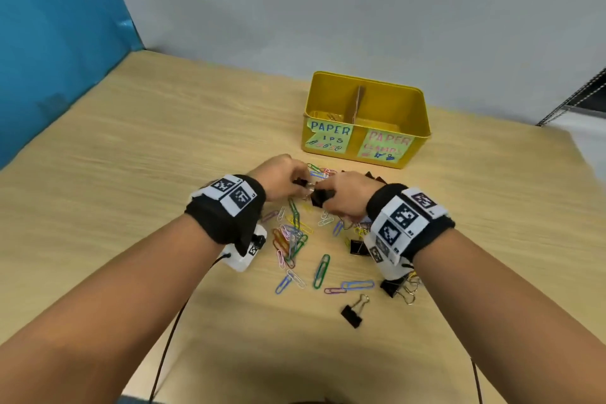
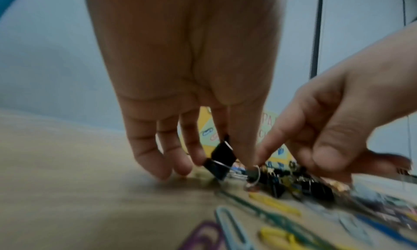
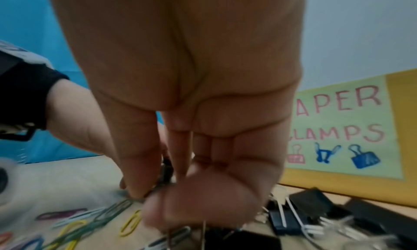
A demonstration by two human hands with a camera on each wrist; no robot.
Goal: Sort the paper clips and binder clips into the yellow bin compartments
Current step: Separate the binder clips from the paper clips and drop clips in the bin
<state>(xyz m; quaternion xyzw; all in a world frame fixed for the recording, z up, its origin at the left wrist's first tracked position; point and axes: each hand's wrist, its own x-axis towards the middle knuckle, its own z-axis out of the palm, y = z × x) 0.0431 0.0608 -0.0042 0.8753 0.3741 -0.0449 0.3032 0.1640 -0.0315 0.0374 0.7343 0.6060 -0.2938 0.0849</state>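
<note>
The yellow bin stands at the back, split by a cardboard divider. Its left label reads paper clips, its right label paper clamps. A few clips lie in the left compartment. My left hand pinches a small black binder clip between thumb and forefinger, just above the table. My right hand meets it there, fingers curled round another black binder clip, while its forefinger touches the first clip's wire loop. Coloured paper clips lie scattered under both wrists.
Loose black binder clips lie at the front, under my right wrist and beside it. More lie next to the bin's front wall. A blue panel closes the left side, and the table edge runs at the right.
</note>
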